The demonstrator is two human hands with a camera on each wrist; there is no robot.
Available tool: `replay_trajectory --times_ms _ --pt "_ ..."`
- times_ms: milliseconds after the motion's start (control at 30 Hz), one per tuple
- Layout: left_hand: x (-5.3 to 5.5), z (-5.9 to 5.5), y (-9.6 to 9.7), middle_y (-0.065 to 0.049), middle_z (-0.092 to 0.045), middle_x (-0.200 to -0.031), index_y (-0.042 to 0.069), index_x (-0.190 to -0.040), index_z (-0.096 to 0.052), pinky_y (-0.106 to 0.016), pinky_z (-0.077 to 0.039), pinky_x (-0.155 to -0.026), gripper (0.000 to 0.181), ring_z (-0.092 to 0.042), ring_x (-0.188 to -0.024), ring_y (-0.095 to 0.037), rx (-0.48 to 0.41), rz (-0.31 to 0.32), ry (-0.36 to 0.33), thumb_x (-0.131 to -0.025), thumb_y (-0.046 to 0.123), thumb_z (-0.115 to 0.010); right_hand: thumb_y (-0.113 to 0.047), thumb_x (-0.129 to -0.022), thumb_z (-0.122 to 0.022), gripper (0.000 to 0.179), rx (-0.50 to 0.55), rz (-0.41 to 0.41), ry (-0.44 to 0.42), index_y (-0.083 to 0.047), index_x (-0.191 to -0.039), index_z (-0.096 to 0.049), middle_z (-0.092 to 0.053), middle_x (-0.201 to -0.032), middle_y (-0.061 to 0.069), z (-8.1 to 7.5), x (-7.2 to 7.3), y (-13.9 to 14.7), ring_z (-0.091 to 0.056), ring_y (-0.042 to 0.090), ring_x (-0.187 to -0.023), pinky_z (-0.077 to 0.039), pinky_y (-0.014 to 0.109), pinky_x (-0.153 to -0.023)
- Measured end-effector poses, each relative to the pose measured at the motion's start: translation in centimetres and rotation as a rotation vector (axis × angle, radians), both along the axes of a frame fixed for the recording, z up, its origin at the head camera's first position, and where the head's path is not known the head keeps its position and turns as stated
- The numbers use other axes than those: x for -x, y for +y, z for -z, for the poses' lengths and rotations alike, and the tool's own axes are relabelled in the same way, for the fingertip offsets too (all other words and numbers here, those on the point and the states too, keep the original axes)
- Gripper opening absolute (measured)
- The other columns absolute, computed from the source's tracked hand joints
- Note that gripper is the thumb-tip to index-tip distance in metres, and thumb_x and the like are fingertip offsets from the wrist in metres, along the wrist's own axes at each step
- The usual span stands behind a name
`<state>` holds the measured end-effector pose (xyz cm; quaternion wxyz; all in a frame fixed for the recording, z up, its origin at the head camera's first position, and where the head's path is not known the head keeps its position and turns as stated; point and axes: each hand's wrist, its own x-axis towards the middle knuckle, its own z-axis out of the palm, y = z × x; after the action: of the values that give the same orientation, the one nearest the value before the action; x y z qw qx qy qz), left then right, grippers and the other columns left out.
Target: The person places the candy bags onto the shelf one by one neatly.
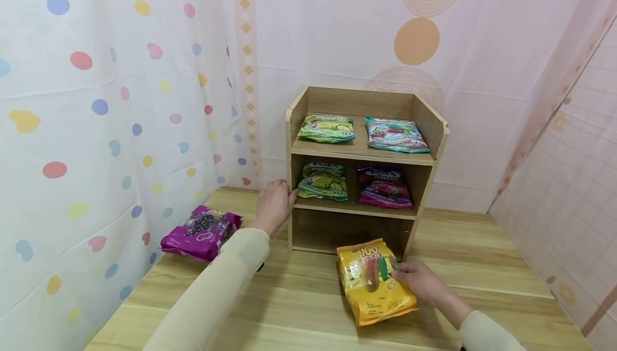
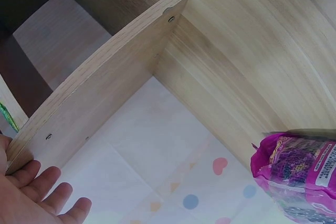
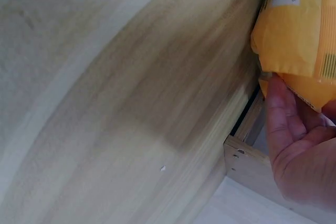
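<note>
My right hand (image 1: 424, 282) pinches the right side edge of a yellow candy bag (image 1: 368, 303), held tilted in front of the shelf's lowest compartment. In the right wrist view the fingers (image 3: 281, 114) lie under the bag's end. My left hand (image 1: 273, 205) holds the front edge of the small wooden shelf's (image 1: 361, 150) left side panel, thumb at the edge and fingers along the outside, as the left wrist view also shows. A purple candy bag (image 1: 202, 232) with a grape picture lies on the table, left of the left forearm.
On the top shelf lie a green-yellow candy bag (image 1: 328, 128) and a teal-red one (image 1: 396, 135). The middle shelf holds another green-yellow bag (image 1: 323, 182) and a dark purple one (image 1: 384, 187). Curtains (image 1: 120, 99) hang around the wooden table (image 1: 463, 254).
</note>
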<state>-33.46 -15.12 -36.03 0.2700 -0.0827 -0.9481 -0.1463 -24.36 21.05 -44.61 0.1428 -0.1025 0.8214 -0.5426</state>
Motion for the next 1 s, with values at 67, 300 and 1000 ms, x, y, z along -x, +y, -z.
replay_trajectory --times_ms 67,300,1000 --pt "0.0 0.0 0.0 -0.017 -0.064 -0.089 0.004 -0.076 -0.055 -0.05 -0.05 -0.077 0.033 -0.063 -0.09 -0.035 -0.001 0.0 0.002 -0.101 0.026 -0.057 -0.006 -0.101 -0.05 0.028 0.038 -0.002 0.002 0.018 -0.11 -0.061 -0.069 -0.082 0.009 0.1 0.0 -0.1 -0.066 0.017 -0.07 -0.055 0.031 -0.063" --pt "0.0 0.0 0.0 -0.018 -0.065 -0.091 0.003 -0.077 -0.056 -0.05 -0.05 -0.08 0.033 -0.062 -0.092 -0.036 -0.005 -0.003 -0.013 -0.101 0.026 -0.057 -0.008 -0.102 -0.048 0.03 0.125 -0.008 0.01 0.018 -0.112 -0.059 -0.068 -0.085 0.01 0.3 0.3 -0.7 -0.066 0.018 -0.072 -0.056 0.031 -0.064" --pt "0.1 0.0 -0.1 -0.018 -0.065 -0.093 0.002 -0.081 -0.059 -0.05 -0.05 -0.08 0.033 -0.062 -0.094 -0.036 -0.006 -0.006 -0.025 -0.101 0.028 -0.056 -0.013 -0.106 -0.041 0.048 0.082 0.347 0.036 0.021 -0.139 -0.037 -0.043 -0.138 0.039 -0.2 1.4 -1.6 -0.053 0.038 -0.114 -0.042 0.048 -0.1"
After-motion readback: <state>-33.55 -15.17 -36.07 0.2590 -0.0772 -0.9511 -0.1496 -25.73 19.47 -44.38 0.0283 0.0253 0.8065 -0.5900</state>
